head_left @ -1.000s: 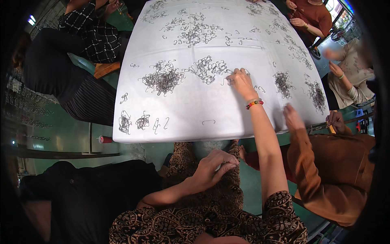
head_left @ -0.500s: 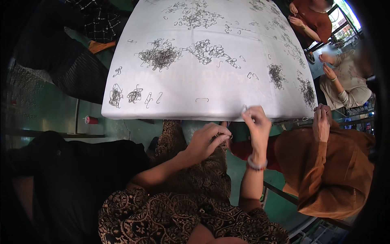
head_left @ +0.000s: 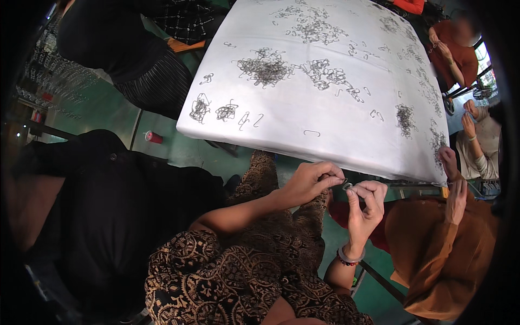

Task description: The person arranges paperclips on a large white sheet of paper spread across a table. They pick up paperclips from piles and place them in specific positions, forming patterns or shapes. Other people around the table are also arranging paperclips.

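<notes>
In front of the near edge of a white-covered table (head_left: 346,138), my two hands meet with fingertips nearly touching. My left hand (head_left: 314,181) pinches a thin dark piece of bent wire, mostly hidden by the fingers. My right hand (head_left: 367,208), wearing a pale bangle and a beaded bracelet, is closed with thumb and forefinger on a small wire hook (head_left: 346,186). Many similar wire hooks lie on the table: a dense pile (head_left: 266,69), a looser pile (head_left: 327,75) beside it, and a single hook (head_left: 311,132) near the edge.
Smaller hook clusters (head_left: 199,109) lie at the table's left corner, with another pile (head_left: 404,120) to the right. A person in a brown jacket (head_left: 428,244) sits close on my right, one in black (head_left: 119,200) on my left. A red cup (head_left: 154,137) stands beyond the table's left corner.
My right hand has come away from the table edge and down to meet my left hand. The whole view has turned, shifting the table to the right.
</notes>
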### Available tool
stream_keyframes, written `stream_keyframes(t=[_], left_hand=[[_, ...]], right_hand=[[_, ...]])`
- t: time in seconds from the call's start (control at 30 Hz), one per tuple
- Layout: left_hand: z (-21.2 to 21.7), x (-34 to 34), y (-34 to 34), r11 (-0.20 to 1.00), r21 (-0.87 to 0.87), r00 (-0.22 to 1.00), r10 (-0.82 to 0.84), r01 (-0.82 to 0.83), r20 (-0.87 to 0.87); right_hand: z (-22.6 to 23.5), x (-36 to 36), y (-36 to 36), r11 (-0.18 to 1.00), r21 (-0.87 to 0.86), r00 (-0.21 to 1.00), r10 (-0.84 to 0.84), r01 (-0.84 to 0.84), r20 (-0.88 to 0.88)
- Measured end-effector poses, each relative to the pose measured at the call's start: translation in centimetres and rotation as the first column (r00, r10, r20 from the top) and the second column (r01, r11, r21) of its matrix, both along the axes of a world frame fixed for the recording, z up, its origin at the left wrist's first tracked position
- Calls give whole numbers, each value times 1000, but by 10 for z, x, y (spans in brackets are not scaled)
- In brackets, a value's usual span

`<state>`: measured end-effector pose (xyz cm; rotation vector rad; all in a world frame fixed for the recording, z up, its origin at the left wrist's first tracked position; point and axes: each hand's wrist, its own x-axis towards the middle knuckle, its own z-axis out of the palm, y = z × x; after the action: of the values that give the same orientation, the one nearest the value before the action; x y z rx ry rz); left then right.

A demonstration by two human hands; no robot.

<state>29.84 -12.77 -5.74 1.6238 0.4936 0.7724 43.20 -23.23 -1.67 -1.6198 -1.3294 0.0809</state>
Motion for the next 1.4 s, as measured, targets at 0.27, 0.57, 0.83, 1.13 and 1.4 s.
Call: stream_keyframes(t=[0.27,0.57,0.83,1.13,1.4], left_hand=[[-10,-8,13,995,66,992,-61,69,-108],[-38,-52,150,890,263,822,448,-372,-351],[-107,-47,266,694,684,589,656,-225,-472],[-37,-23,220,880,400,779,432,-255,-455],[23,-8,91,932,-358,992,-85,48,-88]], right_hand=[[-9,-3,14,1000,-26,995,-20,17,-96],[-8,-7,29,998,31,992,51,-47,-112],[-8,-4,25,1000,8,992,31,-30,-126],[-1,-10,10,999,21,994,40,-38,-99],[-8,-17,-3,998,58,979,15,-3,-205]])
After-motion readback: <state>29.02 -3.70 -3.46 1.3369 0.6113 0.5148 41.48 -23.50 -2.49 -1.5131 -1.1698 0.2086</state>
